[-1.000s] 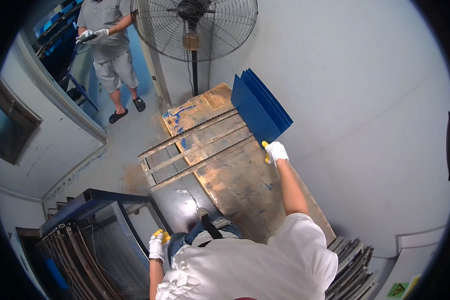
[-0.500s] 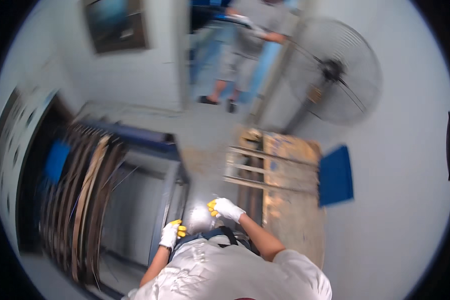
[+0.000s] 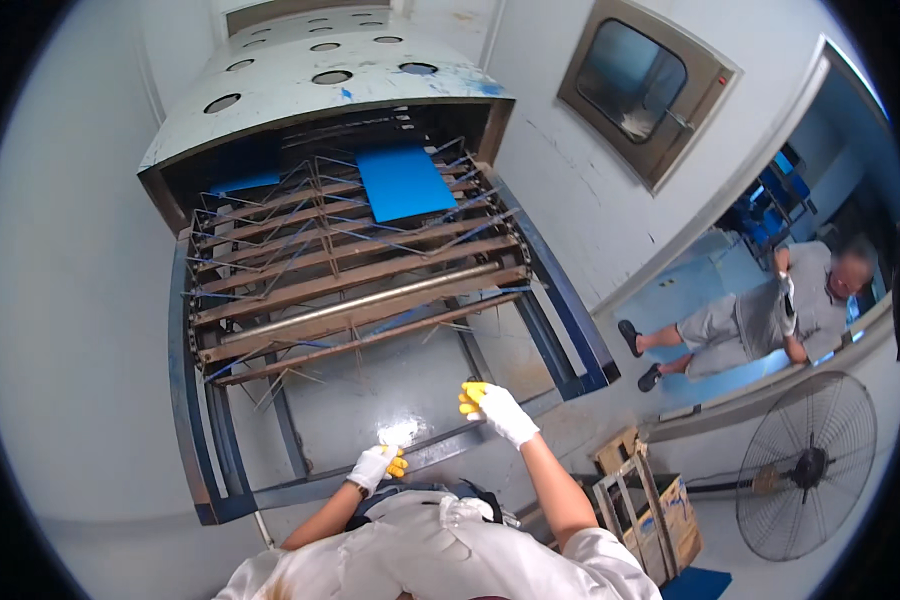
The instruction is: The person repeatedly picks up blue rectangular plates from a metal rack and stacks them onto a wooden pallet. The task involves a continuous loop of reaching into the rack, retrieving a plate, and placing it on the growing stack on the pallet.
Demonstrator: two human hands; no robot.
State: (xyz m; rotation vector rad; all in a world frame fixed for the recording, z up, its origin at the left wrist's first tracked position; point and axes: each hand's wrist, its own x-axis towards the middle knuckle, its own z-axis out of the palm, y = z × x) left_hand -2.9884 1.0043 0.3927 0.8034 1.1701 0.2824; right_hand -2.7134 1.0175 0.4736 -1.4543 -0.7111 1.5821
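My left hand (image 3: 378, 468), in a white glove with yellow fingertips, hangs low near my waist with its fingers loosely bent and nothing seen in them. My right hand (image 3: 498, 408), gloved the same way, is held farther forward, fingers half curled, also without anything visible in it. Both are over the near end of a dark blue metal conveyor frame (image 3: 577, 350), touching nothing I can make out. Farther off, a flat blue panel (image 3: 406, 185) lies on the conveyor's brown crossbars (image 3: 370, 262). A second blue piece (image 3: 245, 183) shows partly at the left, by the oven-like opening.
A white housing with round holes (image 3: 280, 85) covers the conveyor's far end. At right are a window (image 3: 635, 75), a doorway where a person (image 3: 760, 320) stands, and a large fan (image 3: 808, 465). A wooden stand (image 3: 660, 525) and another blue panel (image 3: 698, 583) are near my right side.
My view has swung left, so the conveyor is now ahead of me and the fan, stand and doorway have shifted right. My right hand reaches slightly farther forward; both hands still appear to hold nothing.
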